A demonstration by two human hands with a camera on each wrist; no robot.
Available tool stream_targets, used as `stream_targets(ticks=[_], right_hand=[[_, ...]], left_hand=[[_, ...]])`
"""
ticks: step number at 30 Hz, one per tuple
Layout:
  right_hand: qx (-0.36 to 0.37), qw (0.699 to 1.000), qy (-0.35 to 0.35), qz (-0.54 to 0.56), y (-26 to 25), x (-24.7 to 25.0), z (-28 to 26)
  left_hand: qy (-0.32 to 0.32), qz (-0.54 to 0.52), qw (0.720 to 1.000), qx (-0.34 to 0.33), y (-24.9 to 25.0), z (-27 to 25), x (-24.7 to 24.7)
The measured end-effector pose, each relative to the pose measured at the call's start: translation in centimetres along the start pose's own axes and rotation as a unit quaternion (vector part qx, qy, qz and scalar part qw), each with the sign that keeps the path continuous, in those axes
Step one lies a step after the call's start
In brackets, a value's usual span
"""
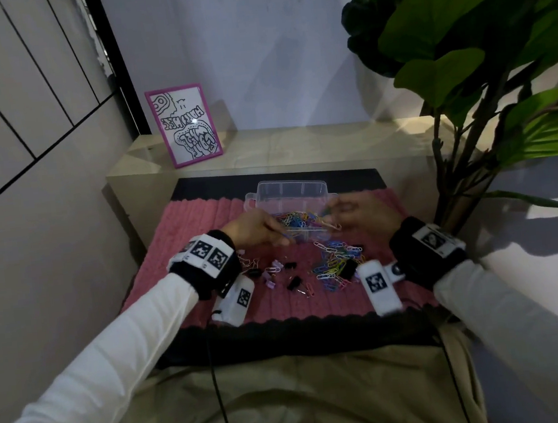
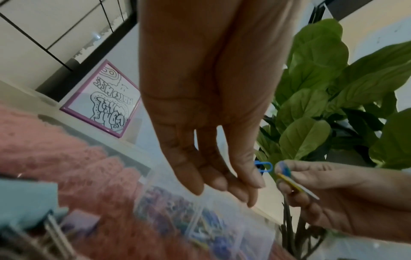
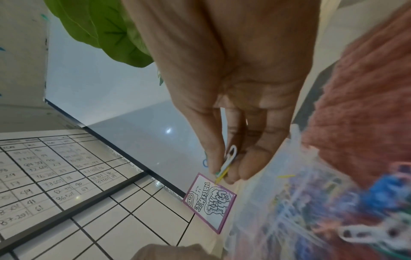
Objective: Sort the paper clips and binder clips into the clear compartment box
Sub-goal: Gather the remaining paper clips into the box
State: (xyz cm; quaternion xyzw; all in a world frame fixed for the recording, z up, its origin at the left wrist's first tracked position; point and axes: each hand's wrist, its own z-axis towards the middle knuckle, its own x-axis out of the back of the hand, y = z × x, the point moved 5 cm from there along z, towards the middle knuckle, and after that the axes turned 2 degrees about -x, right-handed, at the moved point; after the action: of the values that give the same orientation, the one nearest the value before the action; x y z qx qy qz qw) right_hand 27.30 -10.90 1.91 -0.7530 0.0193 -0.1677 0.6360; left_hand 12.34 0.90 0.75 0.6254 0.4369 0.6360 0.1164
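Note:
The clear compartment box stands open on the pink mat, with several coloured paper clips in its near compartments. My right hand hovers over the box's right side and pinches a small bunch of paper clips of white, yellow, green and blue between thumb and fingers. My left hand reaches in from the left over the box's front rim, its fingers hanging relaxed next to a blue clip of that bunch. Loose paper clips and small black and purple binder clips lie on the mat in front.
The pink mat lies on a dark cloth over a low table. A pink-framed drawing leans on the beige ledge behind. A large leafy plant stands at the right, close to my right arm. Walls close in on both sides.

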Motion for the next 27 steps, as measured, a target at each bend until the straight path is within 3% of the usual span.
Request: stream_targets(ticks=[3,7,9,12,14,18,22,25,27], right_hand=[[0.001,1.000,-0.004,-0.014,-1.6,-0.4,2.7],[-0.028,0.998,0.017,-0.057,-2.5,-1.2,5.8],[-0.033,0.990,0.042,-0.132,-2.3,-1.5,6.7],[-0.011,0.931,0.063,-0.361,-1.6,-2.0,6.8],[0.027,0.900,0.063,-0.431,-1.3,-2.8,5.8],[0.110,0.901,0.019,-0.420,-1.8,-4.4,2.9],[0.124,0.875,-0.075,-0.462,-1.5,-6.3,0.7],[0.111,0.877,-0.075,-0.461,-0.6,-5.4,-0.1],[0.107,0.881,-0.074,-0.455,0.1,-4.4,-0.8]], left_hand=[[0.048,-0.007,0.999,-0.008,-0.1,-1.0,2.2],[0.042,0.006,0.999,0.000,-1.2,-2.6,4.0],[0.049,0.007,0.999,0.007,-2.0,-3.1,4.3],[0.062,-0.019,0.997,0.028,-3.0,-3.5,4.3],[0.092,-0.005,0.995,0.028,-2.7,-3.2,4.5],[0.153,0.050,0.987,0.018,-1.2,-0.8,5.7],[0.152,0.127,0.980,0.034,-0.1,2.3,5.8],[0.122,0.161,0.977,0.070,-0.4,3.5,5.0],[0.128,0.198,0.970,0.057,-0.6,3.0,4.1]])
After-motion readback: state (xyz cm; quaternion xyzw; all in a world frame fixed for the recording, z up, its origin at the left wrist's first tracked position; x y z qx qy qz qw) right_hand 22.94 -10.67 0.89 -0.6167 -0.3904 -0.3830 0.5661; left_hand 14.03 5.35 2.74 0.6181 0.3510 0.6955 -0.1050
